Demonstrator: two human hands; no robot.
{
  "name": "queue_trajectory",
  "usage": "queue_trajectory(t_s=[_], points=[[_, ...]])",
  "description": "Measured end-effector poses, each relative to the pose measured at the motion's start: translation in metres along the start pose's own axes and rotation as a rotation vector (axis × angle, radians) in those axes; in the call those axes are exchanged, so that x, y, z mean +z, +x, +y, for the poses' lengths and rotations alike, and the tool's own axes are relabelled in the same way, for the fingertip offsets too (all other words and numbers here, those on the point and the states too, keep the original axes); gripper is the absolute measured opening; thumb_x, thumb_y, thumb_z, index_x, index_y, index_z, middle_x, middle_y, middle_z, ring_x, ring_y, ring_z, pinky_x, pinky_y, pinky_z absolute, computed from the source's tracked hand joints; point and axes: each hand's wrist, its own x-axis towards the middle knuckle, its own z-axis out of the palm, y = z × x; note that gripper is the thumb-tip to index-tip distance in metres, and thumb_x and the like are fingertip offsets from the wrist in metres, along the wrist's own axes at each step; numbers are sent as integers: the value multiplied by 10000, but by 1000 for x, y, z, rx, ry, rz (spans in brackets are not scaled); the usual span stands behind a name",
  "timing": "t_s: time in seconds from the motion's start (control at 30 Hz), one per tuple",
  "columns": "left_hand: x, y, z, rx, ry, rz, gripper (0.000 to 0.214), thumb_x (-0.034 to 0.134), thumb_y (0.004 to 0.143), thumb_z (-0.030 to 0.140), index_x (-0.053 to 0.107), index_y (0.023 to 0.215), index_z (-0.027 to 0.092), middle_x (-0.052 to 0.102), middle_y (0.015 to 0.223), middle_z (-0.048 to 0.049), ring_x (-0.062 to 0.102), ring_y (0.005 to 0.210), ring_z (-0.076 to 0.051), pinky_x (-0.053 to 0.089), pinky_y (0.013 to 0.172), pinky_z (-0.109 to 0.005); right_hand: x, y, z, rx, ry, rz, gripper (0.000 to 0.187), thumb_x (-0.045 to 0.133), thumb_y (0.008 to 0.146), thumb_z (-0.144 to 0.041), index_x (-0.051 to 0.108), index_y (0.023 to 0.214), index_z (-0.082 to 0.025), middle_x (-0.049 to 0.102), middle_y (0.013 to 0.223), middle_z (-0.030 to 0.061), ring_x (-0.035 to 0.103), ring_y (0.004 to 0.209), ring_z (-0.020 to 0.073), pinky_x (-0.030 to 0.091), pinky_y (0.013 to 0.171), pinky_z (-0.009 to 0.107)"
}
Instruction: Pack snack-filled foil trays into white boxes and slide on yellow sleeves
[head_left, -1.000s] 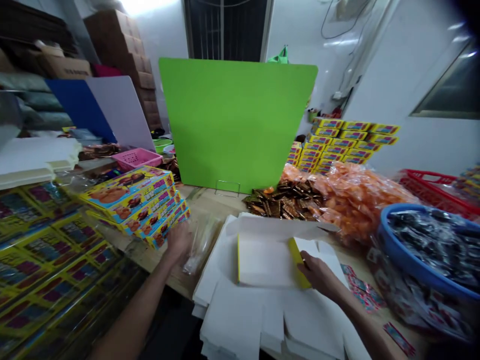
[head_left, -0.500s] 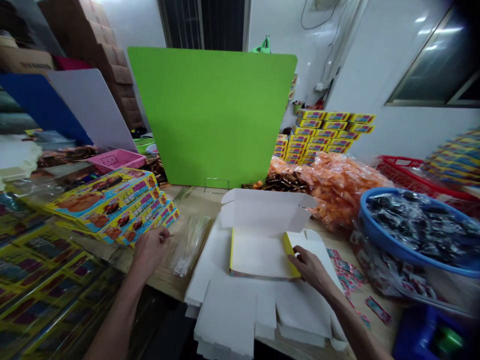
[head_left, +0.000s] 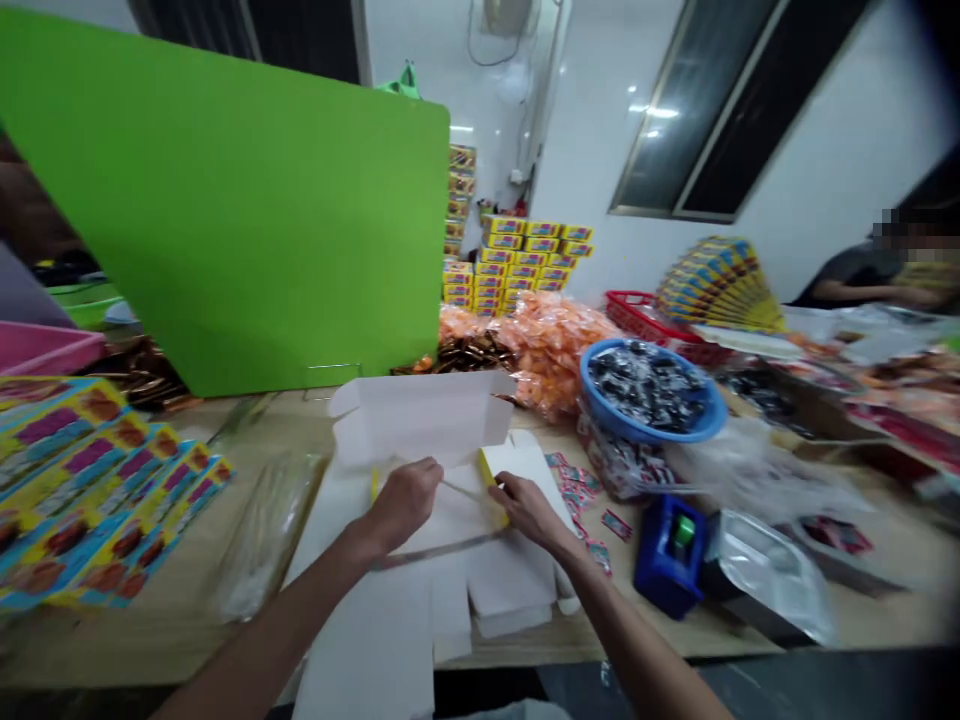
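In the middle of the table an open cardboard box has its white lid raised at the back and yellow side walls. My left hand is over the box's left part with its fingers pinched. A thin pale stick, blurred, runs rightward from those fingertips across the box. My right hand grips the yellow right wall, thumb and fingers closed on it. Beneath the box lies a stack of flat white cartons. Left of the stack is a clear bag of thin sticks.
Printed boxes are stacked at left, before a green board. To the right stand a blue basin of dark wrapped packets, orange packets, small red sachets and a blue tape dispenser. A person is at far right.
The view has turned right. My left hand has moved from beside the printed boxes to over the open box, with a thin stick now showing. My right hand stays on the right wall.
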Motion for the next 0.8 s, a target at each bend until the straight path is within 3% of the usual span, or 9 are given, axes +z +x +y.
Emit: queue_trajectory(t_s=[0.17,0.27,0.33,0.43,0.53,0.67,0.8], points=[[32,8,-10,65,44,-161,288,322,733,-20,520,675,181,577,739,-85,557,687,-210,381,644,-322,-10,-12,-1,-11,78,19,187,492,880,-270,639,814,-175,635,725,17,531,648,133,309,569,211],[43,8,-18,117,99,-290,278,308,822,59,511,685,190,572,800,-74,564,743,-196,385,676,-311,-13,-16,3,-29,129,-7,338,396,945,-310,622,737,-170,629,690,2,532,613,114,334,565,201],[47,10,-25,114,122,-314,300,277,875,124,511,699,188,564,844,-82,571,775,-194,392,706,-315,-18,-21,8,-24,120,-8,363,346,967,-293,631,783,-165,651,707,1,566,615,108,371,580,191],[49,11,-32,84,145,-311,321,244,906,188,514,734,184,553,871,-83,573,782,-198,397,731,-330,-35,-32,24,122,-265,58,235,411,932,-209,641,968,-173,704,873,31,644,792,131,426,693,191],[45,11,-32,61,153,-323,342,213,915,220,521,772,180,551,896,-88,572,806,-210,403,755,-351,-59,-41,49,320,-641,35,226,468,850,-95,669,945,-135,711,924,124,665,900,222,457,749,264],[42,9,-29,48,170,-347,312,226,896,207,529,829,167,552,939,-112,573,872,-238,410,775,-377,-72,-44,80,394,-738,-77,258,458,827,-41,698,909,-88,707,941,193,675,909,296,493,728,335],[47,6,-31,37,166,-337,269,270,882,207,536,870,173,557,979,-108,578,894,-237,413,778,-380,-65,-39,90,413,-793,-140,278,443,810,18,702,868,-63,714,879,198,687,875,276,504,704,315]])
